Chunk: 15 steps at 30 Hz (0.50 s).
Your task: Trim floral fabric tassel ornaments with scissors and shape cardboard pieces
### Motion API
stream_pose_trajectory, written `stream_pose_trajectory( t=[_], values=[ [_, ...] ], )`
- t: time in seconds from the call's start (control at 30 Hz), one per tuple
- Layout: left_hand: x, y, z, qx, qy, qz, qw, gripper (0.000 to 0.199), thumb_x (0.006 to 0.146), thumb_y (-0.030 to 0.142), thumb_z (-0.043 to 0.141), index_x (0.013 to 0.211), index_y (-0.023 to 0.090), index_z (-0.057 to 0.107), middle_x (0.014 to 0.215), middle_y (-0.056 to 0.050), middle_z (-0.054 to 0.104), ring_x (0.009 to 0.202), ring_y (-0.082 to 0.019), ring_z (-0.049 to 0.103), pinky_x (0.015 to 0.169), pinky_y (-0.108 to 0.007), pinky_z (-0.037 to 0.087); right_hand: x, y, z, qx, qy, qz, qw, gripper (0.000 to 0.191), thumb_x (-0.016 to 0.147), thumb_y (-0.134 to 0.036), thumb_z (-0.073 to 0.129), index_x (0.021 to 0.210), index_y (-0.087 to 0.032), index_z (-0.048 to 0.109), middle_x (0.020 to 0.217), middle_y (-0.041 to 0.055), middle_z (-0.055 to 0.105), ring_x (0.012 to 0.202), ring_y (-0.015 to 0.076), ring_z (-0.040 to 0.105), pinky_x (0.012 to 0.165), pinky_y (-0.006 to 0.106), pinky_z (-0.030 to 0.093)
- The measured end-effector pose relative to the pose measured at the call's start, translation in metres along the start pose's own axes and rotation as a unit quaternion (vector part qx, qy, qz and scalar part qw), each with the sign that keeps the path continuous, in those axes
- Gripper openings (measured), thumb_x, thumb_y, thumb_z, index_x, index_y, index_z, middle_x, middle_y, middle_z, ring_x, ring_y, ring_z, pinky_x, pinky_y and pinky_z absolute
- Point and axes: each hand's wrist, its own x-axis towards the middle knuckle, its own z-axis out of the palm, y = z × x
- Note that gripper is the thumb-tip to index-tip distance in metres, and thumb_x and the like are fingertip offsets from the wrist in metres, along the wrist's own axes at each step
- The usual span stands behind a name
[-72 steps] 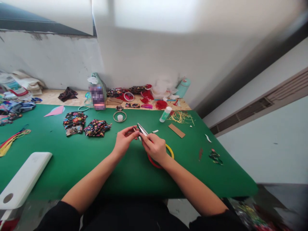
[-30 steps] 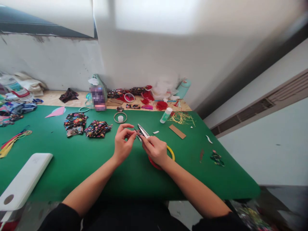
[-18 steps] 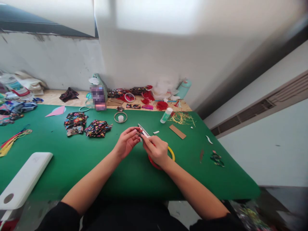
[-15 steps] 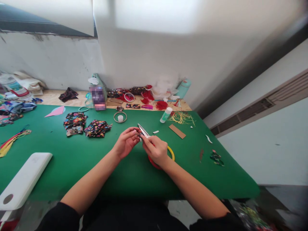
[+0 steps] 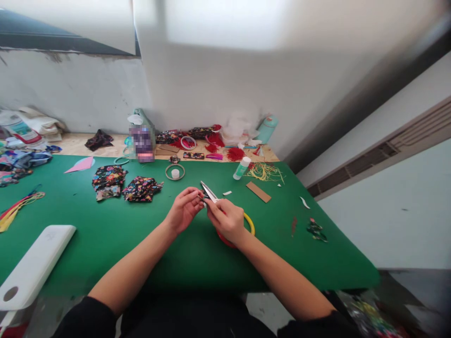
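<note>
we note right hand point(image 5: 227, 218) clamped round scissors point(image 5: 212, 195) above green counter point(image 5: 186, 263); left hand point(image 5: 185, 209) close by, at small dark scrap point(image 5: 205, 199) beside them, its pinch unclear to us.

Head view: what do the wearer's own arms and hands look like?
Plain black sleeves end near the elbows. Both forearms are bare below them. The left hand and right hand are ungloved; no watch or bracelet shows.

Silver scissors point(image 5: 210, 193), blades angled forward from right hand point(image 5: 226, 218), small dark scrap point(image 5: 203, 199) (details unclear) touching left hand point(image 5: 183, 209)
</note>
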Motion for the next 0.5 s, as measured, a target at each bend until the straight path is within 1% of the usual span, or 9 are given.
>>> stream_pose_trajectory(
  t=[0.2, 0.33, 0.37, 0.43, 0.5],
  values=[
    [-0.0001, 0.0014, -0.0006, 0.029, -0.006, 0.006, 1.000, 0.022, 0.062, 0.021, 0.076, 0.072, 0.011, 0.060, 0.070, -0.001, 0.061, 0.058, -0.006, 0.057, 0.057, -0.016, 0.049, -0.0016, 0.0003, 0.0019, 0.017, -0.001, 0.004, 1.000, 0.016, 0.086, -0.012, 0.055, 0.097, -0.011, 0.067, 0.058, 0.0004, 0.055, 0.052, 0.0098, 0.046, 0.049, 0.022, 0.036],
    [0.0008, 0.0004, -0.0026, 0.038, -0.013, 0.007, 0.999, 0.026, 0.064, 0.029, 0.075, 0.075, 0.011, 0.060, 0.073, -0.002, 0.061, 0.060, -0.007, 0.057, 0.059, -0.017, 0.049, -0.0023, 0.0005, 0.0022, 0.024, -0.006, 0.015, 1.000, 0.016, 0.086, -0.012, 0.055, 0.097, -0.012, 0.067, 0.059, 0.0004, 0.055, 0.052, 0.0097, 0.046, 0.048, 0.022, 0.035],
    [0.0006, -0.0007, -0.0030, 0.054, -0.014, 0.021, 0.998, 0.028, 0.065, 0.032, 0.074, 0.078, 0.011, 0.060, 0.075, -0.002, 0.061, 0.060, -0.007, 0.057, 0.059, -0.019, 0.049, -0.0025, 0.0007, 0.0022, 0.024, -0.007, 0.017, 1.000, 0.017, 0.086, -0.013, 0.055, 0.098, -0.012, 0.067, 0.059, 0.0004, 0.055, 0.052, 0.0098, 0.046, 0.048, 0.022, 0.035],
    [-0.0006, -0.0038, -0.0036, 0.114, -0.004, 0.084, 0.990, 0.032, 0.066, 0.033, 0.074, 0.088, 0.013, 0.060, 0.085, -0.003, 0.062, 0.062, -0.008, 0.058, 0.060, -0.021, 0.050, -0.0028, 0.0014, 0.0019, 0.022, -0.006, 0.018, 1.000, 0.017, 0.086, -0.013, 0.055, 0.099, -0.013, 0.067, 0.059, 0.0004, 0.055, 0.052, 0.0100, 0.046, 0.048, 0.022, 0.034],
    [-0.0025, -0.0069, -0.0038, 0.200, 0.019, 0.170, 0.965, 0.037, 0.067, 0.029, 0.074, 0.098, 0.017, 0.058, 0.096, -0.004, 0.062, 0.065, -0.009, 0.060, 0.063, -0.023, 0.051, -0.0030, 0.0021, 0.0016, 0.017, -0.004, 0.019, 1.000, 0.018, 0.086, -0.012, 0.055, 0.100, -0.013, 0.067, 0.059, 0.0005, 0.055, 0.052, 0.0102, 0.046, 0.049, 0.023, 0.034]
  ],
)
